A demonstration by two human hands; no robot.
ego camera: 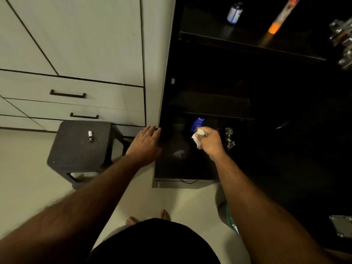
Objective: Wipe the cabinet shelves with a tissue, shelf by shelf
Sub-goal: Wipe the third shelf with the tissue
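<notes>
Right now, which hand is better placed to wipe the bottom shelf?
The right hand: it already grips the tissue over the bottom shelf. The left hand rests open at the cabinet edge.

the dark cabinet's upper shelf [247,40] carries a small white-and-blue bottle [234,13] and a tall orange can [280,18]. a blue bottle [197,124] stands on the bottom shelf [182,168]. beside it, the grey stool [76,149] on the floor [28,178] bears a small vial [90,136].

The blue bottle [197,124] is half hidden under a shelf; the orange can [283,15] is blurred.
</notes>
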